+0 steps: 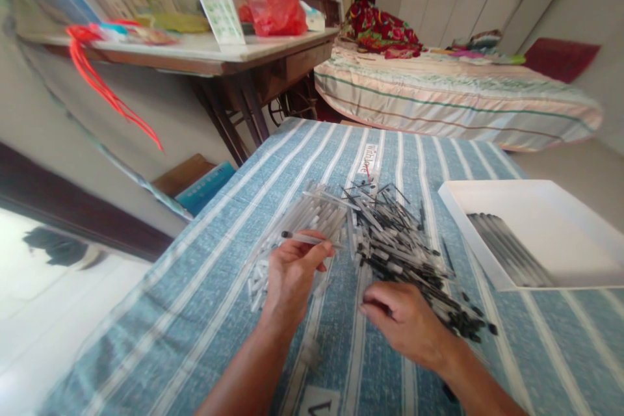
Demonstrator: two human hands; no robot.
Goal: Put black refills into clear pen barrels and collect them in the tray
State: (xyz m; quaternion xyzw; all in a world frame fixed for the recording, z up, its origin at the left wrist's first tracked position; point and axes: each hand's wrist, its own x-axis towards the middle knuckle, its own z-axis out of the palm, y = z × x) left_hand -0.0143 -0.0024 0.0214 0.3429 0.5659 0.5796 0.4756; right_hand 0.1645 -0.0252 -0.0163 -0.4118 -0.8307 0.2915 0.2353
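A translucent pen (303, 238) with a black end is pinched between the thumb and fingers of my left hand (295, 270). It lies almost level, its black end to the left. Under and beyond this hand spreads a heap of clear pen barrels (312, 211). My right hand (402, 318) is closed, thumb against curled fingers, at the near edge of a pile of black refills and small pen parts (394, 240). Whatever its fingertips may hold is too small or hidden to make out. Small black caps (468, 322) lie just right of that hand.
A white open box (550, 221) with a row of dark pens (507, 250) stands at the right of the striped cloth (209, 292). Behind are a bed (439, 91) and a sewing-machine table (273, 49) bearing a red plastic bag (277, 11). Red cords (104, 88) hang at the left.
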